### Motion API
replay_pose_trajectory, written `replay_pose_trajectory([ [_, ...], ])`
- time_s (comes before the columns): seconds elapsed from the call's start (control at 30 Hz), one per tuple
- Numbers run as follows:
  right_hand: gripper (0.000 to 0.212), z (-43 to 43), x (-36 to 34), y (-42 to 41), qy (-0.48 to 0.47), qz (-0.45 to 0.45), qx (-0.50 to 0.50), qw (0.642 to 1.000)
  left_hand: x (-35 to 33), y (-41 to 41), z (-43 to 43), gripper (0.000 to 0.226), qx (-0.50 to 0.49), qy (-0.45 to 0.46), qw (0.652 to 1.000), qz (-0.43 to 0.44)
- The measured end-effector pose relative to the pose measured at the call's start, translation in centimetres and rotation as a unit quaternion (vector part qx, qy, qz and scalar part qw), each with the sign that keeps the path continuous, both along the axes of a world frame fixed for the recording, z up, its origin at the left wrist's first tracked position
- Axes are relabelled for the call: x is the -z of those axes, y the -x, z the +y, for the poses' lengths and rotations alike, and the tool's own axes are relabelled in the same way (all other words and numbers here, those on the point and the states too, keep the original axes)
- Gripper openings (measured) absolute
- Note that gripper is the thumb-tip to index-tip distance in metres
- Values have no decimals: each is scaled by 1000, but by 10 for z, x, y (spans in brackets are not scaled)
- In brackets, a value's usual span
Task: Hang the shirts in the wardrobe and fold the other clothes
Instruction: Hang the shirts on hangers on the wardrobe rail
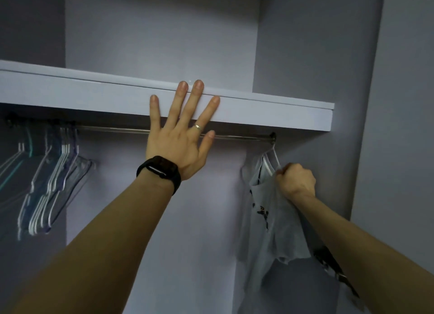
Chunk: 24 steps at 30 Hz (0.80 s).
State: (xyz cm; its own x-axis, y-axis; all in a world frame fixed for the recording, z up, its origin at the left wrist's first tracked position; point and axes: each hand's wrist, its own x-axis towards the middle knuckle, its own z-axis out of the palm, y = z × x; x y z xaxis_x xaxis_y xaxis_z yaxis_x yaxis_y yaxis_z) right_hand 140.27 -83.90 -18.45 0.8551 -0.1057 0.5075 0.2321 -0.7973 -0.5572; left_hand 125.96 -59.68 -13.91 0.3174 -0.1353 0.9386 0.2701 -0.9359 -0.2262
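Two hands: left [180, 146] flat against the lilac shelf [70, 95], right [297, 179] gripping the shirt [270, 215].

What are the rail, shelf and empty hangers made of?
Rail: likely polished metal, thin with a bright streak. Shelf: probably painted board, matte lilac, square edges. Empty hangers: thin white and coloured, plastic or coated wire; blur leaves it open.

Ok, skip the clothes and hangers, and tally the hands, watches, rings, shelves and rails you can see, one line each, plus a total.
Hands: 2, left hand and right hand
Watch: 1
Ring: 1
Shelf: 1
Rail: 1
Total: 6
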Motion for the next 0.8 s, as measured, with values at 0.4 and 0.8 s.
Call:
replay_pose_trajectory([
  [0.4,32,14,-7,-16,66,125,-14,990,2,4,-3,70,-4,36,998,47],
  [0.8,30,-48,-65,164,59,-39,-198,978,-41,64,-55,75,-22,225,933,281],
])
